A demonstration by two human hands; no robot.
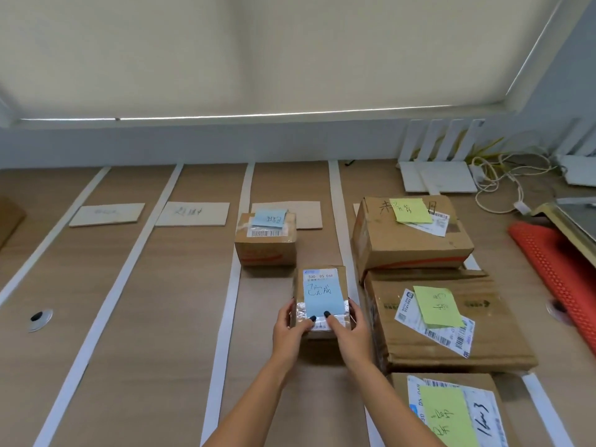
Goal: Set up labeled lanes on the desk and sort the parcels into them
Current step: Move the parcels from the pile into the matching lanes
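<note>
— Where's the small parcel (322,298) now?

— In the third lane, between two white tape strips (235,279), just behind another blue-noted box (266,238). My left hand (292,327) and right hand (350,330) grip its near end — fingers (327,314) curled over the blue note.

— And the green-noted boxes (442,317)?

— On the table (154,317), one lane right.

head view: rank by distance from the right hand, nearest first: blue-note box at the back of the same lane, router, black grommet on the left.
From the right hand, which holds the small parcel:
1. Blue-note box, just beyond the hands, same lane.
2. Router, back right by the wall.
3. Black grommet, far left, a few lanes over.
</note>
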